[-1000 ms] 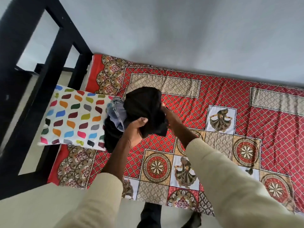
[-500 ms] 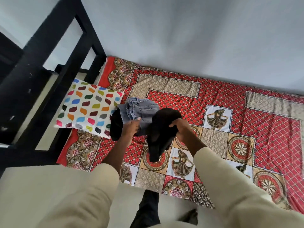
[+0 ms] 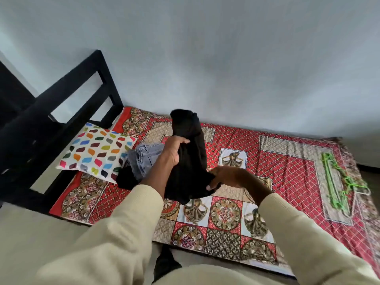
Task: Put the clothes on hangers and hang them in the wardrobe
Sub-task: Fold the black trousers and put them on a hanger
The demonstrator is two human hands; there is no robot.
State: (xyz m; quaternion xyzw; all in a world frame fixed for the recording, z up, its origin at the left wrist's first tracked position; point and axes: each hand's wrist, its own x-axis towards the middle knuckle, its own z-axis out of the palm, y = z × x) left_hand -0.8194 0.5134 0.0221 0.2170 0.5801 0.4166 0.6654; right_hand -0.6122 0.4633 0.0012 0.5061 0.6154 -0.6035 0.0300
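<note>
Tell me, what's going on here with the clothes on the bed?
A person is sorting clothes over a bed. Both hands hold a black garment lifted off the pile: the left hand grips it higher up, the right hand pinches its lower part. Grey jeans and another dark piece lie beside a spotted pillow. Green hangers lie at the bed's far right, untouched. Nothing is on a hanger yet.

Long cream knit sleeves (image 3: 115, 233) on both arms, dark trousers (image 3: 164, 262) below.
</note>
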